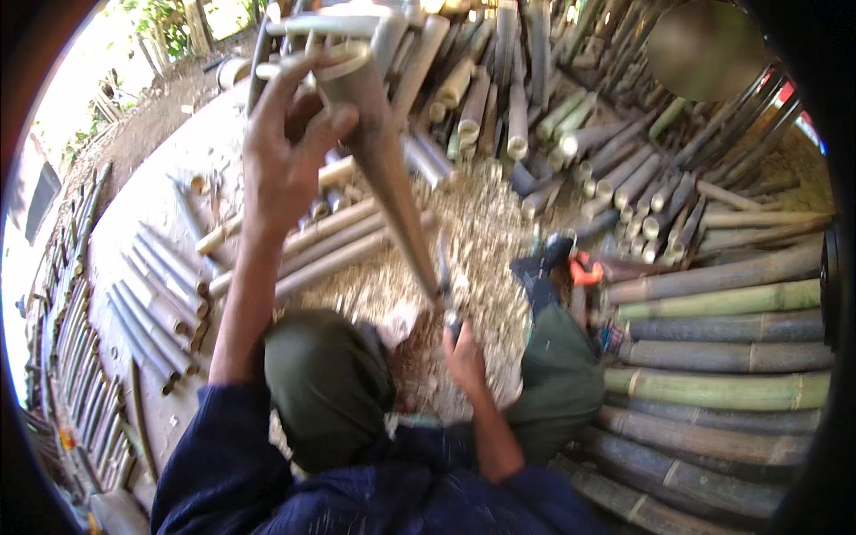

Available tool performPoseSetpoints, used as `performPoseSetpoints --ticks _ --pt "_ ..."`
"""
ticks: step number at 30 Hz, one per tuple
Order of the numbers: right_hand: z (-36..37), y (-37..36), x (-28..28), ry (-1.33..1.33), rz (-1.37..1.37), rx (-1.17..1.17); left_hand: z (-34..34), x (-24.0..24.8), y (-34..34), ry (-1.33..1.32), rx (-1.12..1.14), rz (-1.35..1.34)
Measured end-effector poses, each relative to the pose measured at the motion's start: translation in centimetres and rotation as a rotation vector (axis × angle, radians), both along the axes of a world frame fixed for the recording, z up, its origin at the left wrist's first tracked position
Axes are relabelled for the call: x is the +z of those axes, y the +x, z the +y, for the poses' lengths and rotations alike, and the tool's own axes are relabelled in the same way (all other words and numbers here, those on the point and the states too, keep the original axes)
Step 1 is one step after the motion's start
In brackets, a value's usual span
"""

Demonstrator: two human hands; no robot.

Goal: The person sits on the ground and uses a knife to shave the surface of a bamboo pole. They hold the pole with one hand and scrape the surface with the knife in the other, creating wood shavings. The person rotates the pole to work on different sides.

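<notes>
**Clerk:** Item one, the hands. How do they stand?

**Onlooker:** The left hand [283, 147] is raised high on an outstretched arm, sleeve pushed back, fingers curled round the upper end of a bamboo pole [383, 165], thumb across its front. The right hand [465, 355] sits low, between the knees, wrist bent, closed about the handle of a knife [446, 290]; the blade rises to meet the pole's lower end.

**Clerk:** Item two, the pole. Axis and heading?

**Onlooker:** Long axis steep, tilted: the top leans toward the person's left and away, the foot comes down toward the right hand. It is off the ground at the top, held between the two hands, above the lap.

**Clerk:** Appearance?

**Onlooker:** Pale tan-grey, dry, hollow at the open upper end, narrowing downward to a thin point near the blade. Whether the foot rests on the ground I cannot tell.

**Clerk:** Item three, surroundings?

**Onlooker:** Seated person, dark green trousers [325, 383], blue sleeves. Shavings [481, 223] litter the ground ahead. Green and brown bamboo trunks [722, 343] lie stacked at the right; cut hollow lengths [624, 169] piled beyond; short split slats [156, 303] laid in rows at the left.
</notes>
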State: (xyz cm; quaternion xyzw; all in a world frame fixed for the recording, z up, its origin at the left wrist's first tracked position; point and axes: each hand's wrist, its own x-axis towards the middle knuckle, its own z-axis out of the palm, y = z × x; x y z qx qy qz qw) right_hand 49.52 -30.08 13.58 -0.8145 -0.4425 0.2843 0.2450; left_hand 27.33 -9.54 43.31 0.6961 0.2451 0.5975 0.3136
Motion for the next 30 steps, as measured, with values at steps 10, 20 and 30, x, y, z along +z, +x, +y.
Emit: performPoseSetpoints --ticks 10,20,30 --pt "3.6 -1.9 20.2 0.865 0.029 0.044 0.5 -3.2 -1.9 0.053 -0.043 -0.042" --pt "0.4 0.8 6.1 0.018 -0.079 0.109 -0.2 -3.2 -0.8 0.066 -0.008 -0.067" --pt "-0.9 -0.4 3.9 -0.113 -0.222 0.079 1.7 2.0 0.8 0.161 0.046 -0.075"
